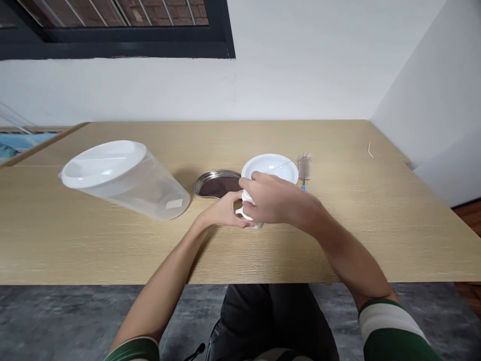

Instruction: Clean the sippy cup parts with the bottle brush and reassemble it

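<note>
White mug [248, 214] sits between both hands: right hand [276, 200] wraps its body from above, left hand [225, 210] pinches the handle, beside a white bowl [272, 168]

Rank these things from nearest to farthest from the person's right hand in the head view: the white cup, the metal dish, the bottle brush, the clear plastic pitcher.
1. White cup: under the right hand, touching it, with the left hand at its handle.
2. Metal dish and bottle brush: dish to the left, brush behind to the right; too close to call.
3. Clear plastic pitcher: on its side, far left.
</note>
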Available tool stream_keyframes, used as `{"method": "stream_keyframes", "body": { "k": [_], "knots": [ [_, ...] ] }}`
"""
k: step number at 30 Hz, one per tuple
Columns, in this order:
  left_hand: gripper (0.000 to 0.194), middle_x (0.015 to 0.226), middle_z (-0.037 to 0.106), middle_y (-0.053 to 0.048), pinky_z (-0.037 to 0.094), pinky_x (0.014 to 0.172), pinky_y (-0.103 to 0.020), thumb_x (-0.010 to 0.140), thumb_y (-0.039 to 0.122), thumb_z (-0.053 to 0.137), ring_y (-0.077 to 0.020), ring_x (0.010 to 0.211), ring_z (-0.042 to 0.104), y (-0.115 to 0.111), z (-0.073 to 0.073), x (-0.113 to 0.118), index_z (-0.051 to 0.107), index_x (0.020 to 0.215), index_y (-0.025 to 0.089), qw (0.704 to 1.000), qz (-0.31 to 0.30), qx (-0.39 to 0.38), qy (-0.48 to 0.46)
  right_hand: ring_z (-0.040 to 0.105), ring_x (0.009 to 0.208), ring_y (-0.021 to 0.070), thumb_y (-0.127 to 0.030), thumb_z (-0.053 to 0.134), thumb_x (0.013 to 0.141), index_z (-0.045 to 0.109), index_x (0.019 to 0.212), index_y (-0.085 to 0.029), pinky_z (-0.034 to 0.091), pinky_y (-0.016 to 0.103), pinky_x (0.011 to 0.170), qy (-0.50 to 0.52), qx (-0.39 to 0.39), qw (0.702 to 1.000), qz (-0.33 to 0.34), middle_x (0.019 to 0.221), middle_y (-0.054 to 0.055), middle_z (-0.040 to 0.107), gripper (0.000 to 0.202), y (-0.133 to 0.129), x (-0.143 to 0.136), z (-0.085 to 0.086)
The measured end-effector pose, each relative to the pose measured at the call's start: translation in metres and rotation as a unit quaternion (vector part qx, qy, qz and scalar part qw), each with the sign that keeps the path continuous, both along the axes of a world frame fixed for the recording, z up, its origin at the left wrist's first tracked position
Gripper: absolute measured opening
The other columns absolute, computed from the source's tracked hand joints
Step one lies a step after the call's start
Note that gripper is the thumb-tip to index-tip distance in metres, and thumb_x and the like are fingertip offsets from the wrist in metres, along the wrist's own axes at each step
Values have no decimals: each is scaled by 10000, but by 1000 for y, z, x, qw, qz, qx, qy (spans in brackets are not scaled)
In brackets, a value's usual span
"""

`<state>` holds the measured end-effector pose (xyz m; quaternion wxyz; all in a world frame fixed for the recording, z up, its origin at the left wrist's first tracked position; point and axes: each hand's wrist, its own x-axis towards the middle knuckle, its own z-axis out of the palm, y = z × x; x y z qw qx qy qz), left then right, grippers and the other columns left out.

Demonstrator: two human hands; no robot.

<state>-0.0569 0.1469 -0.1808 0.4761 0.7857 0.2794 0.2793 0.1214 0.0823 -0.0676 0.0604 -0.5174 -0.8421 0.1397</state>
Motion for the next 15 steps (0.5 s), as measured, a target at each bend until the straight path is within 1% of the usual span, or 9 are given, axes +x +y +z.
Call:
{"method": "stream_keyframes", "body": {
  "k": [2,3,5,6,7,9,11,13,15],
  "knots": [
    [342,829,707,-49,507,649,-318,551,250,849,-228,770,630,0,5,-2,717,865,213,998,-45,15,28,538,699,162,-251,444,899,599,978,-155,336,263,548,15,8,1000,-6,975,96,591,199,4,5,-1],
    [390,869,709,-58,512,670,-330,540,268,870,-239,800,633,1,6,-3,715,895,224,998,-52,26,29,536,703,162,-258,438,905,596,977,-154,341,265,557,21,12,1000,-8,981,97,587,203,6,7,-1],
    [528,928,706,-68,516,710,-351,464,314,926,-261,847,633,2,5,-6,710,940,245,998,-40,44,2,539,729,171,-266,428,914,591,968,-158,351,268,579,32,17,999,-13,975,95,588,203,11,9,-3],
    [567,942,703,-70,514,728,-357,444,348,940,-267,861,630,3,4,-7,707,952,253,998,-34,48,-15,542,748,179,-277,425,919,589,963,-162,353,270,589,37,20,999,-19,971,94,591,205,12,9,-4],
    [559,946,701,-71,511,744,-360,465,393,936,-268,868,628,4,3,-7,707,957,256,998,-31,49,-32,544,768,187,-295,425,925,587,964,-165,355,272,600,41,22,999,-25,972,95,595,211,14,9,-4],
    [433,926,700,-81,501,760,-355,629,479,855,-255,866,625,4,1,-7,711,954,233,996,-25,44,-69,542,796,194,-331,428,939,586,966,-167,357,275,624,51,21,998,-37,976,96,602,229,15,9,-4],
    [330,904,704,-95,491,756,-336,806,478,720,-233,849,628,2,0,-4,717,953,183,994,-12,38,-98,534,795,187,-347,431,953,590,948,-162,350,272,642,58,11,998,-34,953,94,606,244,15,10,-3],
    [297,878,710,-97,486,730,-307,883,428,650,-208,811,634,1,-2,-1,721,933,144,993,12,37,-115,517,752,166,-341,437,959,595,889,-157,328,267,637,62,-6,998,-19,878,80,606,252,17,12,-2],
    [261,854,717,-89,490,711,-288,889,389,654,-193,782,640,0,-4,2,726,889,138,991,33,44,-124,486,676,139,-367,442,964,587,798,-163,293,264,608,77,-26,997,7,766,47,588,301,21,17,-2]
  ]
}}
